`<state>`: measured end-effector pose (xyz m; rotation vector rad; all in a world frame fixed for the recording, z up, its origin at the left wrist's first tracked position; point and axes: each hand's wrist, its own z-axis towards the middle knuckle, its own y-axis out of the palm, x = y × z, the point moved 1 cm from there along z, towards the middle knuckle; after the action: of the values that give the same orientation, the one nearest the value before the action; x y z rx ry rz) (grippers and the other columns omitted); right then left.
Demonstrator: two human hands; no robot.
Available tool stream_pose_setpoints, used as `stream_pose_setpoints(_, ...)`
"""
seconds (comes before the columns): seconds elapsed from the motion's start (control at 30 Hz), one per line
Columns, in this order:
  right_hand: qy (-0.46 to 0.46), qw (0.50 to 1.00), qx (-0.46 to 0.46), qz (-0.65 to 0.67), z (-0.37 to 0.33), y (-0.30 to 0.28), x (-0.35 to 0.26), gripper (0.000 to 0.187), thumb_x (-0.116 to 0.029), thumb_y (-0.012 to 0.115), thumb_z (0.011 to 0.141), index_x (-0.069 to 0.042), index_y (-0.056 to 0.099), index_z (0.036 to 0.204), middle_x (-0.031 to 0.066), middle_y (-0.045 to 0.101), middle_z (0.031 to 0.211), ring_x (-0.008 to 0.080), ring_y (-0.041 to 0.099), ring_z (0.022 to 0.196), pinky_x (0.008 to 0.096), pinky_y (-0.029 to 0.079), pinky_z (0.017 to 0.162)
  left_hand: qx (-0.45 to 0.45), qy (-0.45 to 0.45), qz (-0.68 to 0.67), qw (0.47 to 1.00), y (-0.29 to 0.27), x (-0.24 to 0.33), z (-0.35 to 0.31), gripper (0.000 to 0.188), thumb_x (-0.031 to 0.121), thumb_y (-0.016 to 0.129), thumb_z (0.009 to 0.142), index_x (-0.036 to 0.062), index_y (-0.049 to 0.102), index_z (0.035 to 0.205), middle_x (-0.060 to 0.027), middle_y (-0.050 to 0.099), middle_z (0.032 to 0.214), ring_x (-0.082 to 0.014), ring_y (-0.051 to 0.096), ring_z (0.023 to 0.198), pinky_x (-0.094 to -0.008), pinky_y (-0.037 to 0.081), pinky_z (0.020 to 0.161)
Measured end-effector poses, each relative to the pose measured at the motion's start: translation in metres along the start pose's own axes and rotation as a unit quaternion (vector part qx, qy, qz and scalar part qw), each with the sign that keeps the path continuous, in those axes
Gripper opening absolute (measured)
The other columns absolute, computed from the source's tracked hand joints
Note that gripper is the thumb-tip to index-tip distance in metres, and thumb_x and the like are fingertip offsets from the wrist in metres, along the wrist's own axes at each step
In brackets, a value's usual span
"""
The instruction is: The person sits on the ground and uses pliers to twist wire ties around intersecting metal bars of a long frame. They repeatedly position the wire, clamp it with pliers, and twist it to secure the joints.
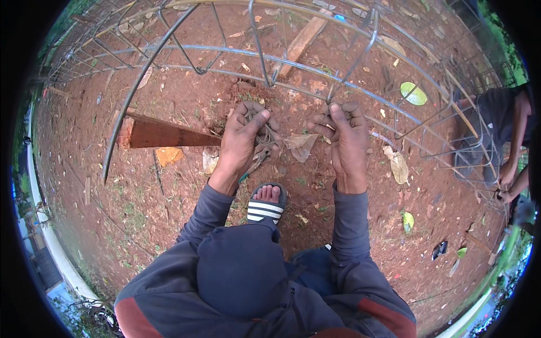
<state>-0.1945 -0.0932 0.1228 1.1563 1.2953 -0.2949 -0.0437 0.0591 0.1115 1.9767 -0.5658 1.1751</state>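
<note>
My left hand (239, 138) is closed round a coil of thin tie wire (266, 134), whose loops stick out past the fingers. Below it shows a dark, narrow tool (256, 163) with a bit of green at one end; I cannot tell whether the hand holds it. My right hand (350, 138) is closed in a pinch at the lower end of a bent steel stirrup (360, 62). What lies between its fingertips is too small to make out. Both hands are just on my side of a long rebar cage (225, 49), which arches across the view.
A wooden block (169, 134) lies left of my left hand under a curved bar (135, 84). Beyond the cage's near bars is a plank (304, 42). Leaves (399, 168) dot the red soil. At far right a co-worker's hands (504, 186) are at the cage.
</note>
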Motion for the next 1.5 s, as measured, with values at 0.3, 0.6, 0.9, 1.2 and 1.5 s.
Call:
stream_pose_setpoints(0.3, -0.007, 0.992, -0.026, -0.127, 0.004, 0.016, -0.012, 0.010, -0.006, 0.064, 0.101, -0.001, 0.057, 0.105, 0.0122, 0.068, 0.099, 0.0267, 0.076, 0.088, 0.0367, 0.066, 0.075, -0.047, 0.297, 0.530, 0.793, 0.030, 0.021, -0.012, 0.027, 0.014, 0.067, 0.095, 0.0041, 0.067, 0.120, -0.0127, 0.070, 0.111, -0.0356, 0.064, 0.110, -0.0491, 0.037, 0.117)
stream_pose_setpoints(0.6, 0.108, 0.991, -0.071, -0.031, 0.015, 0.032, -0.017, 0.014, -0.010, 0.068, 0.099, 0.000, 0.059, 0.103, 0.0137, 0.068, 0.101, 0.0259, 0.075, 0.088, 0.0372, 0.064, 0.076, -0.065, 0.265, 0.504, 0.820, 0.023, 0.007, -0.031, 0.031, 0.016, 0.065, 0.098, 0.0015, 0.063, 0.125, -0.0168, 0.068, 0.109, -0.0358, 0.062, 0.100, -0.0465, 0.047, 0.095)
stream_pose_setpoints(0.9, 0.074, 0.990, -0.094, -0.078, 0.036, 0.071, -0.039, 0.019, -0.012, 0.067, 0.100, 0.002, 0.060, 0.110, 0.0159, 0.069, 0.104, 0.0261, 0.075, 0.088, 0.0382, 0.065, 0.074, -0.088, 0.242, 0.416, 0.872, 0.015, 0.042, -0.049, 0.042, 0.014, 0.058, 0.103, 0.0013, 0.054, 0.143, -0.0249, 0.062, 0.134, -0.0407, 0.061, 0.123, -0.0446, 0.049, 0.102)
stream_pose_setpoints(1.2, 0.020, 0.977, -0.104, -0.183, 0.042, 0.107, -0.055, 0.022, -0.015, 0.070, 0.098, 0.005, 0.063, 0.106, 0.0163, 0.071, 0.101, 0.0241, 0.075, 0.082, 0.0334, 0.063, 0.069, 0.013, 0.237, 0.389, 0.890, 0.019, 0.037, -0.047, 0.036, 0.006, 0.056, 0.102, -0.0015, 0.060, 0.137, -0.0264, 0.068, 0.126, -0.0394, 0.068, 0.114, -0.0414, 0.054, 0.094)
stream_pose_setpoints(1.5, -0.351, 0.746, -0.054, -0.563, 0.053, 0.125, -0.107, 0.018, -0.016, 0.072, 0.092, -0.004, 0.076, 0.104, 0.0202, 0.071, 0.087, 0.0343, 0.071, 0.075, 0.0405, 0.053, 0.065, 0.159, 0.348, 0.352, 0.854, 0.023, 0.041, 0.016, 0.030, -0.002, 0.059, 0.095, -0.0022, 0.070, 0.123, -0.0227, 0.072, 0.111, -0.0366, 0.071, 0.099, -0.0397, 0.054, 0.087)
